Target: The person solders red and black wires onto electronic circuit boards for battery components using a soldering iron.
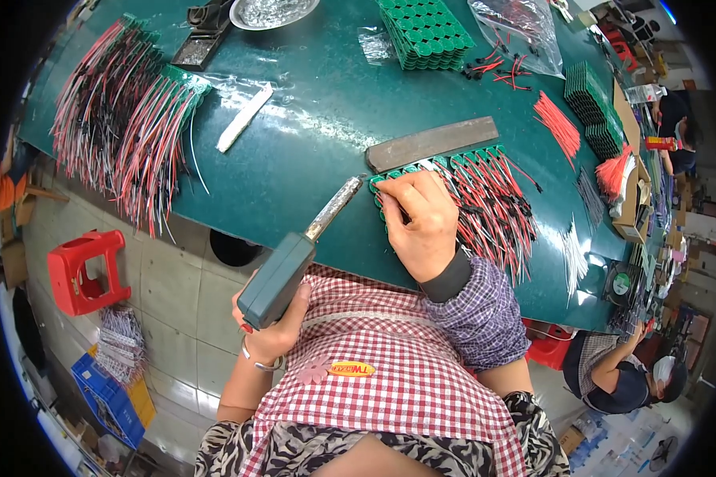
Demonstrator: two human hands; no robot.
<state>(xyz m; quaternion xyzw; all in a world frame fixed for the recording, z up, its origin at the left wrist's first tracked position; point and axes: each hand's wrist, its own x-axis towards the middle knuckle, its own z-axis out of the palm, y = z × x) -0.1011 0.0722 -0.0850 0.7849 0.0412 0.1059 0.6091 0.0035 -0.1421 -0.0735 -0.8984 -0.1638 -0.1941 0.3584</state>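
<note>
My left hand [272, 322] is wrapped round the handle of a dark green soldering gun [277, 274]. Its worn metal barrel slants up to the right, and the tip ends beside a panel of small round green circuit boards [475, 156]. At the panel's left end my right hand [423, 219] is closed, with thumb and fingertips pinched together at the boards; what they grip is too small to make out. Red, white and black wires [497, 215] fan from the panel toward me. A long grey bar [433, 144] lies along the panel's far side.
Wired board panels [127, 119] cover the left of the green table [294, 119]. A white stick [245, 118], a metal bowl [272, 12] and stacked bare panels [426, 33] lie farther back. Red wire bundles [558, 127] are at right. Beyond the table sits a co-worker [620, 370].
</note>
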